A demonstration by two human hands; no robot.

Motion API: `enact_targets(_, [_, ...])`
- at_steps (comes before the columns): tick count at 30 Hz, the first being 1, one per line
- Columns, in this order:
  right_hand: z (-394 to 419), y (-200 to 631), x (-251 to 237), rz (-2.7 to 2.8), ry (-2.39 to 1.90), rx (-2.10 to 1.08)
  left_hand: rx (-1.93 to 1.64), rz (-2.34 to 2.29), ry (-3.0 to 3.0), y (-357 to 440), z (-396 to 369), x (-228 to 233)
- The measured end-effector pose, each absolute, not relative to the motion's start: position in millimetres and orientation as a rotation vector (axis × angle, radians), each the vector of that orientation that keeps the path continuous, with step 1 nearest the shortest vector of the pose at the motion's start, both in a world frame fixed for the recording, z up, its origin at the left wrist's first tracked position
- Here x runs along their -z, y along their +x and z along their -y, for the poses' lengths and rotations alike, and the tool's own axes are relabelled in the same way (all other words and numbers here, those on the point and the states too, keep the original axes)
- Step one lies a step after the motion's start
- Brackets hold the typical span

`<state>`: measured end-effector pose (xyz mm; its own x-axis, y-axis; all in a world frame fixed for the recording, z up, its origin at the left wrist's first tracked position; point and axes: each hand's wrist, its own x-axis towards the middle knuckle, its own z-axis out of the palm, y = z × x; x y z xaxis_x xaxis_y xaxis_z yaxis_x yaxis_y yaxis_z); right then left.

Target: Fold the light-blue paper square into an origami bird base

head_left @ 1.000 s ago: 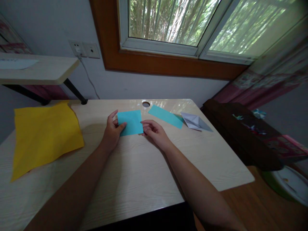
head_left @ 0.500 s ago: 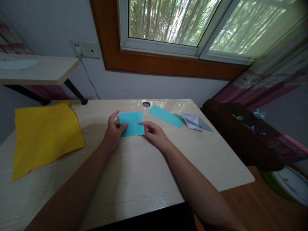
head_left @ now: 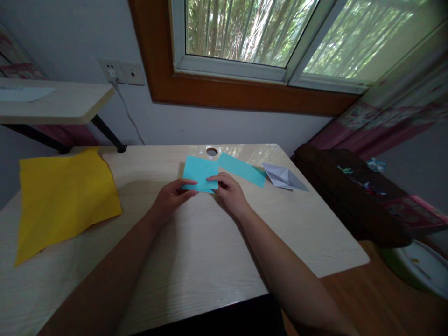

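A folded sheet of light blue paper (head_left: 200, 171) is held between my two hands over the middle of the desk. Its lower edge shows two layers slightly apart. My left hand (head_left: 171, 196) grips the lower left corner, with fingers on top and the thumb along the near edge. At the lower right, my right hand (head_left: 229, 190) pinches the paper, one finger lying on its upper face and the rest partly hidden. Just beyond the right hand lies a light blue paper strip (head_left: 245, 170).
A folded pale grey paper piece (head_left: 284, 177) touches the strip's right end. Yellow paper (head_left: 66, 200) covers the desk's left side, below a raised shelf (head_left: 52, 105). The pale wooden desk (head_left: 217, 261) has a cable hole (head_left: 212, 152) near its back edge.
The blue paper has shifted right and slightly away from me and now shows separated layers at the near edge. My left hand has moved from its left side to the lower left corner.
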<state>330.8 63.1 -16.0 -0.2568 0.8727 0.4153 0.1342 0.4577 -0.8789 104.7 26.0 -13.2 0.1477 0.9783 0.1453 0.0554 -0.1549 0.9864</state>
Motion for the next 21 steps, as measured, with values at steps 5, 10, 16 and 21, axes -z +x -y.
enact_targets(5, [-61,329,11,1.678,-0.841,-0.996,-1.192,-1.114,1.558,106,-24,14])
enact_targets(10, [-58,328,8,1.610,-0.868,-1.076,-1.213,-1.138,1.711,105,-22,8])
enact_targets(16, [-57,327,5,1.496,-0.861,-1.139,-1.300,-1.133,1.816,100,-24,11])
enact_targets(21, [-58,327,10,1.405,-0.948,-1.143,-1.282,-1.167,1.785,101,-24,15])
